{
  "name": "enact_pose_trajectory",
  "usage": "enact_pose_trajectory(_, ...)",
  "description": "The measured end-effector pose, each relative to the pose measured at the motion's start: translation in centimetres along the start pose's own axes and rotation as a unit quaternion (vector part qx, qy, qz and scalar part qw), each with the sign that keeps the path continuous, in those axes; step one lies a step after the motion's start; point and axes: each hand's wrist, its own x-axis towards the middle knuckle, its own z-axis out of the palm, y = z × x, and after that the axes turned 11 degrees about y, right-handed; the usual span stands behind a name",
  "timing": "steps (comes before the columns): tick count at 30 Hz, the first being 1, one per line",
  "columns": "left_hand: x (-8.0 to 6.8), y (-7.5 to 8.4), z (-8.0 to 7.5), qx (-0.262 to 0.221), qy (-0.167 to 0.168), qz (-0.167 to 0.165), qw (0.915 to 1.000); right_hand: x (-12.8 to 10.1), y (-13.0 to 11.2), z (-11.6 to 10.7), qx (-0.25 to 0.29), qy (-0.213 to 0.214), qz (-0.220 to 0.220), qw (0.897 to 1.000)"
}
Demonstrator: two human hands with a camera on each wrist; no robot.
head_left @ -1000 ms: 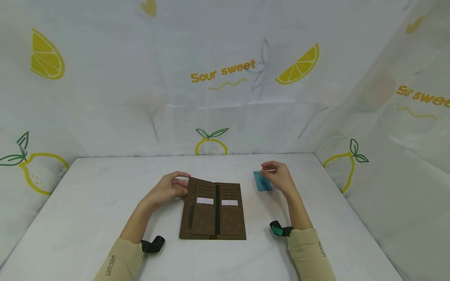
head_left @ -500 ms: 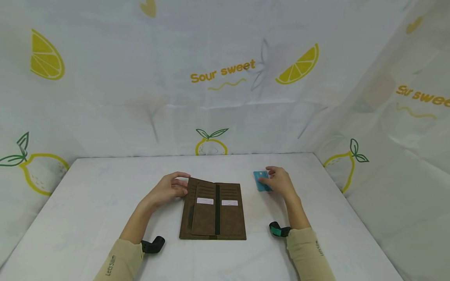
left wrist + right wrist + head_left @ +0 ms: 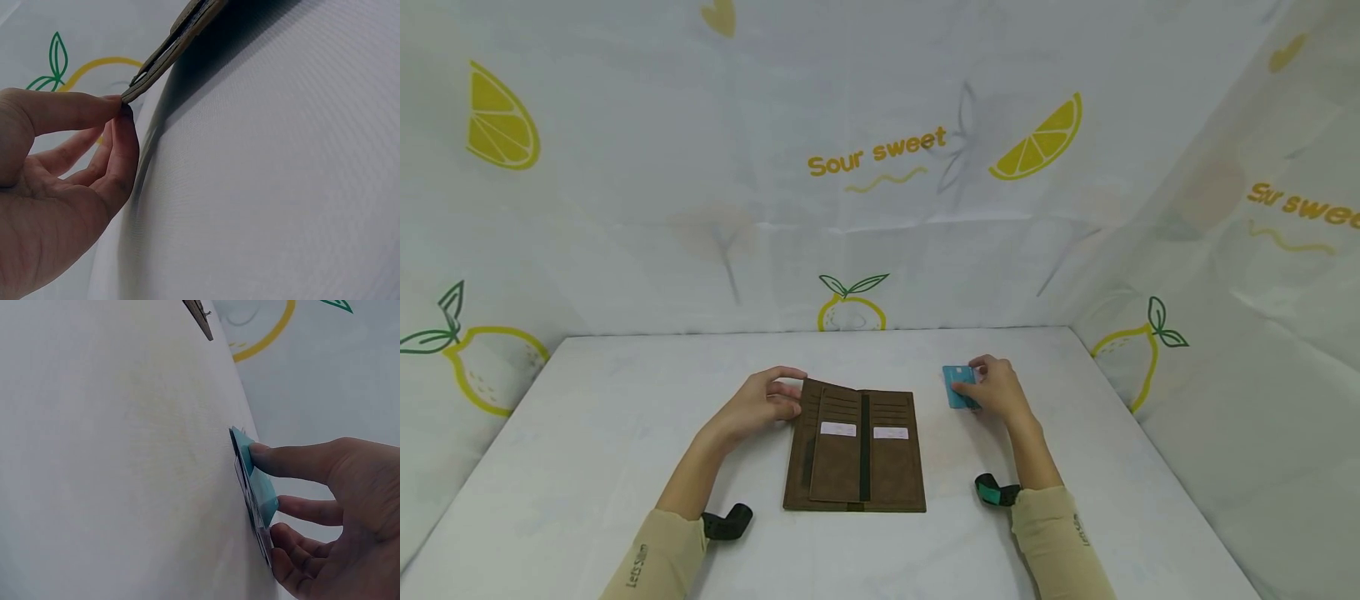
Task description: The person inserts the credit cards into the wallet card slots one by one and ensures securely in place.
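An opened brown long wallet (image 3: 895, 479) lies on the white table, its card slots upward and two small white labels on its inner panels. My left hand (image 3: 760, 402) pinches the wallet's upper left corner between thumb and fingers; the left wrist view shows that edge (image 3: 164, 59) raised off the table. To the right of the wallet, my right hand (image 3: 1002, 390) holds a blue card (image 3: 953, 379) by its right part, thumb on its face and fingertips at its edges. Beneath the blue card, the right wrist view shows more thin layers (image 3: 248, 501), whose kind I cannot tell.
The white table (image 3: 850, 558) ends at a back edge against a white cloth (image 3: 700, 150) printed with lemons and lettering. More of this cloth rises along the right side. Each wrist wears a black camera mount (image 3: 727, 523).
My right hand has lowered and closed on the blue card, with the thumb now on its face. The left hand and the wallet have stayed in place.
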Motion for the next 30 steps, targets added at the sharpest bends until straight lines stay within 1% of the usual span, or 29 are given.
enact_pose_trajectory(6,-0.04,0.12,0.04,0.000,0.000,-0.002,1.0000,0.01,-0.08,0.08,0.022,0.022,-0.002,1.000)
enact_pose_trajectory(10,-0.09,0.09,0.05,0.000,0.001,0.000,1.0000,0.06,-0.18,0.15,0.037,0.027,-0.002,0.999)
enact_pose_trajectory(15,0.04,0.00,0.05,0.003,0.004,-0.002,1.0000,0.23,-0.06,0.17,0.054,0.020,0.001,0.998)
enact_pose_trajectory(20,0.23,-0.10,0.05,0.005,0.005,-0.002,1.0000,0.39,0.26,-0.10,0.084,0.012,0.000,0.996)
enact_pose_trajectory(25,0.25,-0.20,0.07,0.001,0.002,-0.003,1.0000,0.40,0.30,-0.38,0.120,0.004,0.005,0.993)
enact_pose_trajectory(30,0.16,-0.16,0.03,-0.003,0.000,-0.004,1.0000,0.40,-0.20,-0.29,0.149,-0.014,0.012,0.989)
